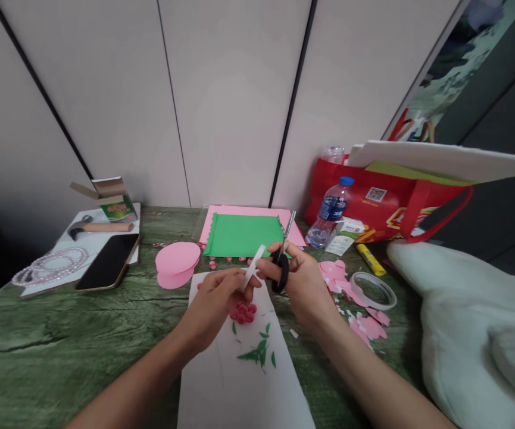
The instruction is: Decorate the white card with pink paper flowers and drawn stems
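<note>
Over the white sheet [239, 393], the left hand [212, 304] pinches the white strip [254, 266] near its lower end, while the right hand [306, 280] curls round the scissors [281, 262], blades pointed away, presumably keeping its fingertips free beside the strip.

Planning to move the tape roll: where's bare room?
Table, front left: bordered by phone, pink ovals and left forearm. White sheet: near end, below the green scraps. Crowded: beyond the right hand, rightward, with pink scraps, tape roll, glue stick and bottle.
</note>
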